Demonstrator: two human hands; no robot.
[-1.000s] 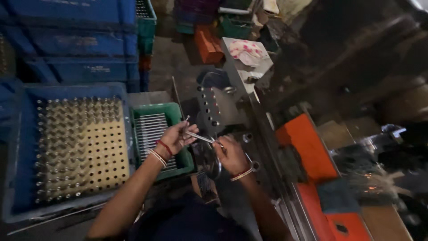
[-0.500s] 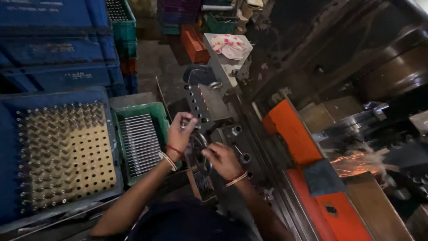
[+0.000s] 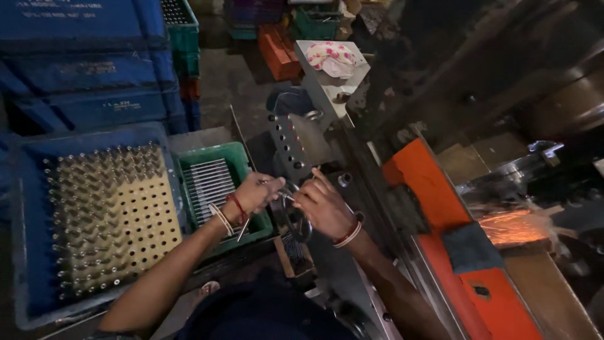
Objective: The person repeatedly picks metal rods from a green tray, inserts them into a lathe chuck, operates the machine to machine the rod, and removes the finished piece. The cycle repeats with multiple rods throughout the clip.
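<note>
My left hand (image 3: 255,195) is closed around thin metal rods (image 3: 244,230), one end sticking down past my wrist over the green tray (image 3: 242,157). My right hand (image 3: 322,204) is closed with its fingers meeting the left hand's, pinching a rod tip just above a dark round handwheel (image 3: 296,220) on the machine. A grey control panel (image 3: 296,141) with small buttons stands just beyond both hands. Orange sparks (image 3: 513,226) fly from the grinding area at the right.
A blue crate (image 3: 25,252) at the left holds a perforated board with several upright pins. The green tray holds a row of thin rods. Blue crates (image 3: 82,69) are stacked behind. An orange machine guard (image 3: 428,195) runs along the right, with a cloth (image 3: 333,56) on a shelf beyond.
The view has shifted left and closer. My two hands have come together above the handwheel, and sparks at the right have grown brighter.
</note>
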